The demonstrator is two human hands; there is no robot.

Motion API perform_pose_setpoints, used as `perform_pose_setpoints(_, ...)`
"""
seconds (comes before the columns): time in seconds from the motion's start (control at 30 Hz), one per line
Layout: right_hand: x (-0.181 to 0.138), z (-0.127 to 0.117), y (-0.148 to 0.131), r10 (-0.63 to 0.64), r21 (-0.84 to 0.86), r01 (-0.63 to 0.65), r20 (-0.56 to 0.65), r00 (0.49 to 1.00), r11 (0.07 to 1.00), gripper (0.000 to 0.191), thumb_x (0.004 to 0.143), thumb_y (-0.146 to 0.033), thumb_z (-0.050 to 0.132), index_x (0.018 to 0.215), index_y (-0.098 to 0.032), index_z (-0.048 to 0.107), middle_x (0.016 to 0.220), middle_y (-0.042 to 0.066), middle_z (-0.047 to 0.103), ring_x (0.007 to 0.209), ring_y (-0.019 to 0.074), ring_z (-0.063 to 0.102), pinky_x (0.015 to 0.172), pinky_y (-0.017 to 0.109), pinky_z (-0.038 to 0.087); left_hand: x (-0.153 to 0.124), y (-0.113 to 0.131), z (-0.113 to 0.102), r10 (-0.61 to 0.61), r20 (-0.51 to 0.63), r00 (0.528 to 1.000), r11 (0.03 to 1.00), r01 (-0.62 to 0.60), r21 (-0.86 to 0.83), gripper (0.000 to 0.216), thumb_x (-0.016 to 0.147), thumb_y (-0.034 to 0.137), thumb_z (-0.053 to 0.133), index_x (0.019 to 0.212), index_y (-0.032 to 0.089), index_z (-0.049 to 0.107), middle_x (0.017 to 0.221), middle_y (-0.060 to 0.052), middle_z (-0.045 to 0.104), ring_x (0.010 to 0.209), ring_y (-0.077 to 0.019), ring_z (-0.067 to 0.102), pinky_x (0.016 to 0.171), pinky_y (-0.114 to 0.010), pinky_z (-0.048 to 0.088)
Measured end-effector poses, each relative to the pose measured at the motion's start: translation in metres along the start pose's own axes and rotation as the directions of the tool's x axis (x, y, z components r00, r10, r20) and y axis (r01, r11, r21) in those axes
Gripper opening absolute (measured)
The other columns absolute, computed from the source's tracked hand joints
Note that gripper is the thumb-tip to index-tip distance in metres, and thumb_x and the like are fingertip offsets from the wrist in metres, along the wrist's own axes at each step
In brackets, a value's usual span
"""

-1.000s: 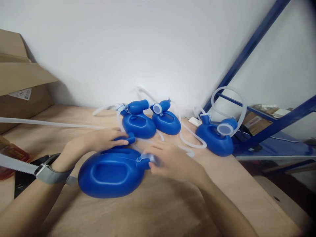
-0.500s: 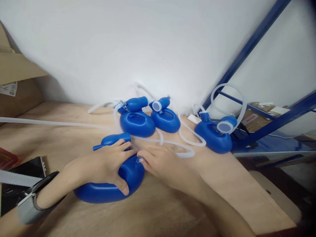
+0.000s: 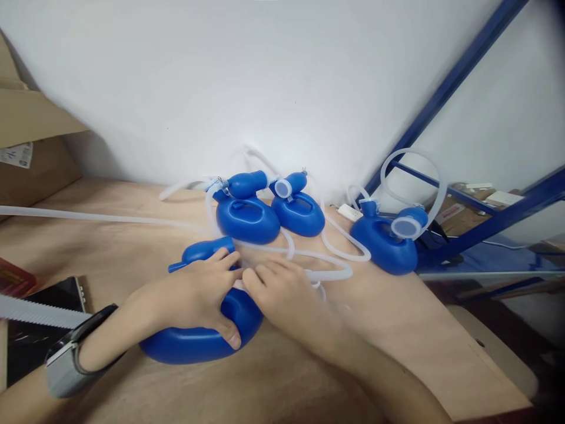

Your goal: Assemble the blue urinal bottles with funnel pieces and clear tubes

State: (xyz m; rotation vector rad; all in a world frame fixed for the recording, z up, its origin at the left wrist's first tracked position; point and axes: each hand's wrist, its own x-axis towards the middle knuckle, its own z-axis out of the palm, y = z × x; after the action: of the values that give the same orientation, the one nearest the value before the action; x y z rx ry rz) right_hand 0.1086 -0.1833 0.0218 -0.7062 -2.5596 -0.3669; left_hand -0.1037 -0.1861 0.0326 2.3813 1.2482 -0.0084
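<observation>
On the table in front of me lies a blue urinal bottle (image 3: pixel 189 345) with a handle opening. My left hand (image 3: pixel 196 297) is closed round it from above, with the thumb at the handle. My right hand (image 3: pixel 282 291) is pinched at the bottle's neck end, against my left fingertips. A bit of translucent plastic (image 3: pixel 239 284) shows there; the rest of what the right fingers hold is hidden. Just beyond my left fingers is a blue funnel piece (image 3: pixel 203 250) with a narrow spout. A clear loop (image 3: pixel 320 290) shows beside the right hand.
Similar blue bottles with funnels (image 3: pixel 249 222) (image 3: pixel 302 218) (image 3: pixel 384 250) stand along the wall. White tubes (image 3: pixel 329 275) curl across the table. At left are a cardboard box (image 3: pixel 39 171), a black phone-like object (image 3: pixel 48 318) and a ribbed tube (image 3: pixel 44 311). Blue shelving (image 3: pixel 468 247) borders the right side.
My right fingers have shifted slightly left and closed in at the neck, covering the clear ring seen before. A clear loop now shows right of that hand. The view has moved a little.
</observation>
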Motion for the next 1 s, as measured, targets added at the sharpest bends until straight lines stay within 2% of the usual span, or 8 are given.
perform_pose_setpoints(0.1,-0.002,-0.003,0.006,0.227,0.364,-0.197,-0.042,0.973,0.91,0.048,0.116,-0.034,0.033,0.081,-0.019,0.063,0.076,0.003,0.076,0.068,0.0157,0.071,0.068,0.028,0.051,0.001,0.004,-0.001,0.006,-0.027,1.0,1.0,-0.006,0.007,0.096,0.062,0.072,0.088,0.144,0.029,0.064,0.138,-0.014,0.06,0.135,-0.0463,0.051,0.109,-0.059,0.05)
perform_pose_setpoints(0.27,-0.006,0.007,0.01,0.558,0.806,-0.312,-0.027,0.829,0.503,0.06,0.112,-0.054,0.035,0.065,-0.022,0.054,0.059,0.0,0.064,0.061,0.0141,0.07,0.067,0.026,0.055,0.001,0.004,0.001,0.015,-0.056,0.998,1.0,-0.014,0.019,0.101,0.063,0.076,0.085,0.149,0.028,0.062,0.135,-0.017,0.062,0.13,-0.047,0.055,0.105,-0.057,0.053)
perform_pose_setpoints(0.43,0.0,0.008,0.042,0.834,0.952,-0.233,-0.039,0.55,0.199,0.064,0.105,-0.074,0.033,0.062,-0.026,0.04,0.037,-0.009,0.035,0.036,0.0128,0.048,0.057,0.028,0.054,-0.001,-0.004,0.001,-0.002,-0.038,0.999,1.0,0.001,-0.015,0.107,0.062,0.074,0.087,0.156,0.035,0.055,0.145,-0.015,0.057,0.136,-0.0483,0.053,0.107,-0.057,0.052)
perform_pose_setpoints(0.6,-0.015,-0.049,0.09,0.397,0.652,-0.527,0.353,0.847,0.545,0.059,0.102,-0.069,0.048,0.068,-0.022,0.06,0.047,-0.006,0.05,0.046,0.0124,0.048,0.055,0.026,0.045,-0.003,-0.011,0.005,-0.005,-0.056,0.998,1.0,0.007,0.025,0.11,0.059,0.077,0.087,0.157,0.04,0.053,0.141,-0.014,0.059,0.141,-0.0521,0.047,0.106,-0.06,0.052)
perform_pose_setpoints(0.7,-0.034,-0.078,0.108,0.292,0.351,-0.519,0.53,0.796,0.779,0.046,0.104,-0.06,0.051,0.088,-0.023,0.073,0.068,-0.001,0.067,0.06,0.0154,0.058,0.06,0.029,0.043,-0.003,-0.011,0.004,-0.009,-0.047,0.999,1.0,0.01,0.009,0.111,0.058,0.077,0.087,0.158,0.042,0.051,0.14,-0.013,0.06,0.141,-0.0508,0.047,0.108,-0.06,0.051)
perform_pose_setpoints(0.8,-0.049,-0.08,0.123,0.472,0.0,-0.611,0.636,0.611,0.792,0.049,0.089,-0.066,0.07,0.114,-0.025,0.075,0.083,0.005,0.074,0.072,0.0231,0.068,0.063,0.033,0.046,-0.003,-0.01,0.002,-0.025,-0.029,0.999,1.0,0.025,0.008,0.112,0.058,0.077,0.087,0.158,0.043,0.05,0.144,-0.012,0.059,0.142,-0.0499,0.046,0.11,-0.059,0.05)
perform_pose_setpoints(0.9,-0.058,-0.069,0.129,0.594,-0.265,-0.595,0.655,0.466,0.759,0.06,0.06,-0.065,0.092,0.098,-0.021,0.078,0.079,0.008,0.073,0.072,0.0289,0.07,0.064,0.036,0.047,-0.003,-0.011,0.003,-0.039,-0.047,0.998,0.999,0.041,0.023,0.11,0.059,0.077,0.086,0.156,0.04,0.054,0.145,-0.012,0.059,0.141,-0.0496,0.048,0.109,-0.057,0.05)
perform_pose_setpoints(1.0,-0.058,-0.063,0.115,0.424,-0.056,-0.527,0.669,0.61,0.848,0.055,0.06,-0.067,0.092,0.091,-0.023,0.078,0.075,0.004,0.072,0.07,0.0255,0.069,0.064,0.034,0.047,-0.002,-0.012,0.005,-0.054,-0.063,0.997,0.997,0.056,0.043,0.109,0.059,0.079,0.085,0.156,0.04,0.054,0.149,-0.012,0.058,0.143,-0.05,0.047,0.113,-0.06,0.047)
